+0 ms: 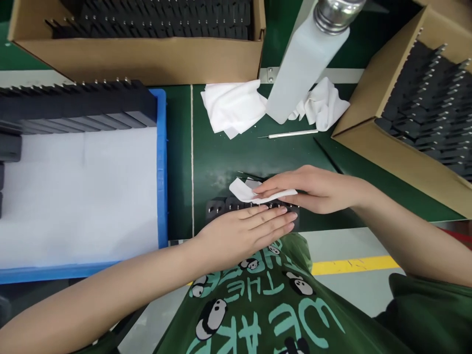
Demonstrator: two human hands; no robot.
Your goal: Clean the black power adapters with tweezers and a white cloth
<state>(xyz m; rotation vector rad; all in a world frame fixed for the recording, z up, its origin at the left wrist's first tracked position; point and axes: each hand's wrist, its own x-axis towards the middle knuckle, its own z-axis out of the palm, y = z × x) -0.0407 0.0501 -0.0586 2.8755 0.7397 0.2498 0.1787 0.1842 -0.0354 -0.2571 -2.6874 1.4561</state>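
Note:
A row of black power adapters [216, 209] with metal pins facing up lies at the front edge of the green table. My left hand [245, 227] rests along the near side of this row, its fingers stretched out flat and holding nothing. Much of the row is hidden behind my hands. Between its fingers, my right hand [319, 189] grips a folded white cloth [243, 191], just over the far side of the pins. A thin dark pointed tool [254, 177], partly covered by the cloth and fingers, lies behind the row.
A blue tray [162, 172] lined with white holds more adapters on the left. Cardboard boxes [155, 59] of adapters stand at the back and right [368, 118]. A white bottle [308, 64], white cloths [234, 105] and a thin white pen-like tool [293, 133] lie beyond my hands.

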